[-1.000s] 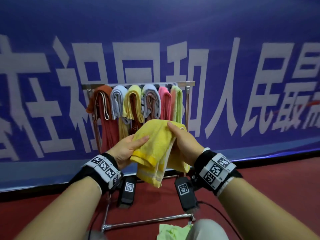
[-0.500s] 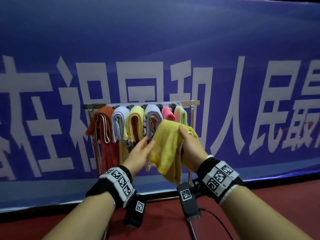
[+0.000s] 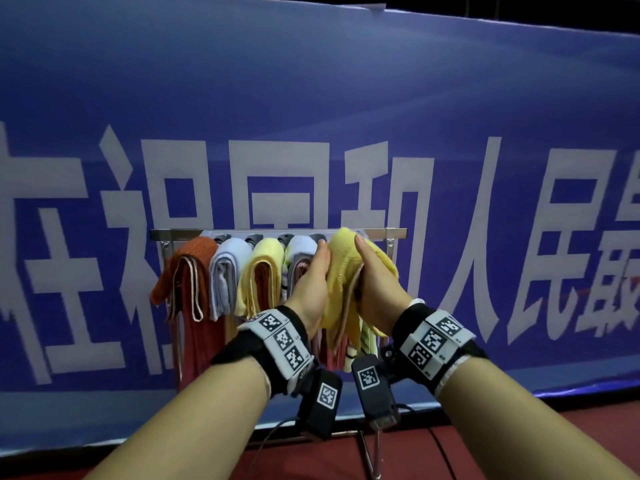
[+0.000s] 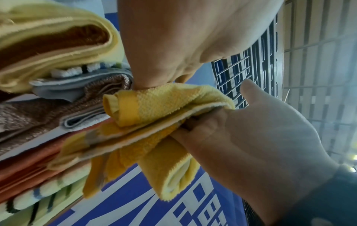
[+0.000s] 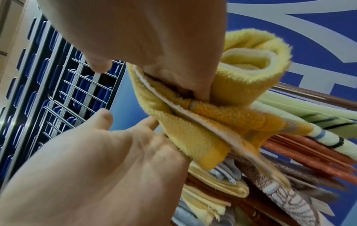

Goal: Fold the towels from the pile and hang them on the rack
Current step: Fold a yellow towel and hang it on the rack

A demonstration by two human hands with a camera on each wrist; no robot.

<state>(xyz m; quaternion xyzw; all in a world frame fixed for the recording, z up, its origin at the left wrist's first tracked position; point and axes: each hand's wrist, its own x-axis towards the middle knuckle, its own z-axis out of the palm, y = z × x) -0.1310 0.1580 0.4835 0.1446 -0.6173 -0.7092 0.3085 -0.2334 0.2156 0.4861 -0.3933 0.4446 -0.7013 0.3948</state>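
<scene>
Far across the whole width, a blue banner [image 3: 311,98] printed with huge white characters [image 3: 280,181], paler blue along its lower band [image 3: 69,420]. Above its top edge at the far right, a dark strip [image 3: 554,8]. Near, below the banner, dull red floor [image 3: 519,441] with a black cable [image 3: 445,455] lying on it. From the wrist views, rows of blue seats [image 5: 25,64] behind a metal railing [image 5: 83,82] of thin bars, and a pale panelled surface [image 4: 318,61] beyond. Soft, even light, with a faint sheen high on the banner.
</scene>
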